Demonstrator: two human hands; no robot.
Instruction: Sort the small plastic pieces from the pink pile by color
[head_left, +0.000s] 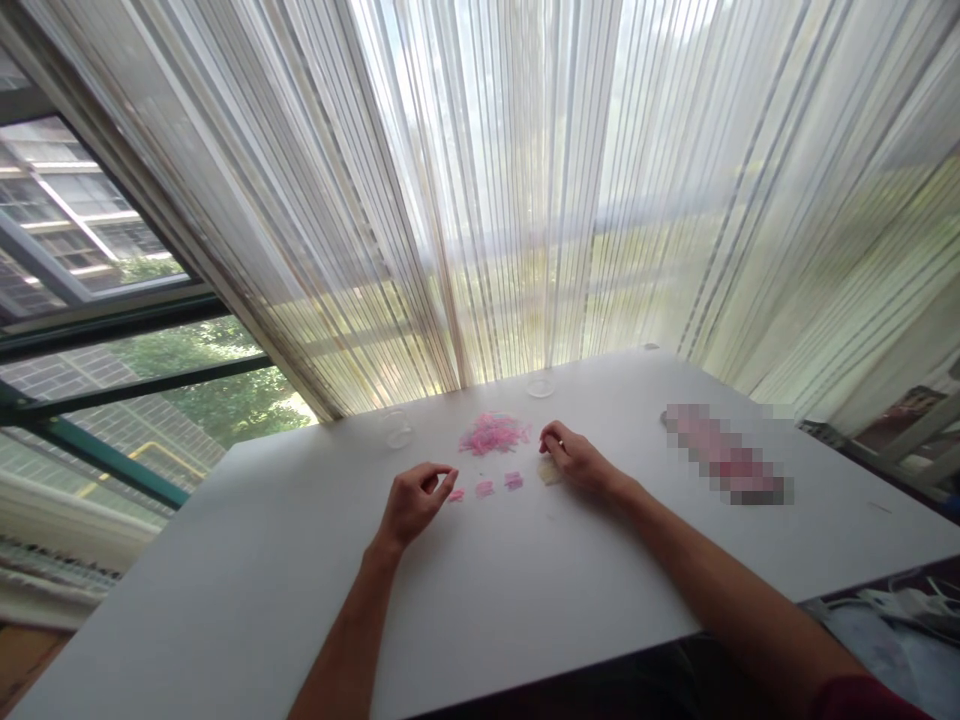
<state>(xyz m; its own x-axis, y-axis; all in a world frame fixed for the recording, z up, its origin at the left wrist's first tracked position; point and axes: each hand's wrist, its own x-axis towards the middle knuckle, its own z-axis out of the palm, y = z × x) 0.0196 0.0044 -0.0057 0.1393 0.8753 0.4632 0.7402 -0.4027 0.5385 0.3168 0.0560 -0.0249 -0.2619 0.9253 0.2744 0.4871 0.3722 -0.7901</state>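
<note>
My left hand [418,502] is closed in a pinch just above a small bright pink bunch [456,495] on the white table [480,600]. Whatever its fingertips hold, if anything, is too small to make out. To the right, my right hand [576,458] has its fingers curled together beside a larger heap of thin pink and purple pieces [493,434]. Its fingertips hide any held thing. A pale yellow bunch [550,472] lies under that hand's near side. Between the hands lie a pink bunch [484,489] and a purple bunch [513,480].
Two clear round dishes or lids, one at left [399,430] and one at back [540,387], lie beyond the heap. A pixelated pinkish long object [724,455] lies at right. Sheer curtains [525,200] hang along the far edge. White cables [900,605] sit at lower right.
</note>
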